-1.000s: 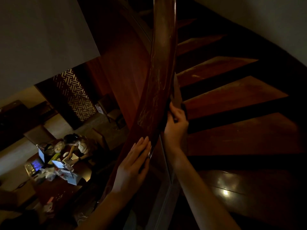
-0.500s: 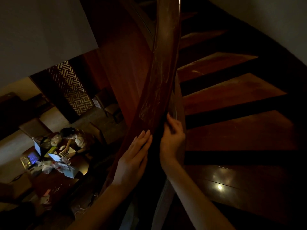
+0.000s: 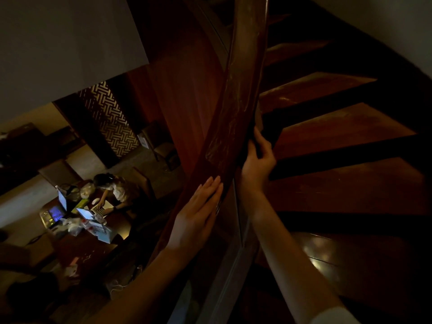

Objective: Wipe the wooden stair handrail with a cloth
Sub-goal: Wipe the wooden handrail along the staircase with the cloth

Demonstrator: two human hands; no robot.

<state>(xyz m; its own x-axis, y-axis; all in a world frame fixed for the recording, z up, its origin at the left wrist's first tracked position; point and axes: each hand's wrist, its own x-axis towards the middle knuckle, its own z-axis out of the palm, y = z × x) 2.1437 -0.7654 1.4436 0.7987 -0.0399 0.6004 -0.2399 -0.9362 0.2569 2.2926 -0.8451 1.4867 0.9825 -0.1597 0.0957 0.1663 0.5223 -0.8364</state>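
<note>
The dark red wooden handrail (image 3: 243, 78) runs from the top centre down toward me. My left hand (image 3: 198, 218) lies flat on its top face with the fingers straight and together. My right hand (image 3: 258, 162) is curled against the rail's right edge, a little higher up. It grips a dark cloth (image 3: 270, 136), which is hard to make out in the dim light and shows only as a dark shape past the thumb and fingers.
Wooden stair treads (image 3: 339, 127) fan out on the right, with a glossy landing (image 3: 327, 253) near me. A glass panel (image 3: 233, 284) hangs below the rail. Down on the left, a person (image 3: 112, 185) sits at a cluttered table (image 3: 77, 244). A pale wall (image 3: 58, 43) fills the upper left.
My right hand slid down the rail's right edge, then back up to a higher spot. My left hand has stayed flat on the rail.
</note>
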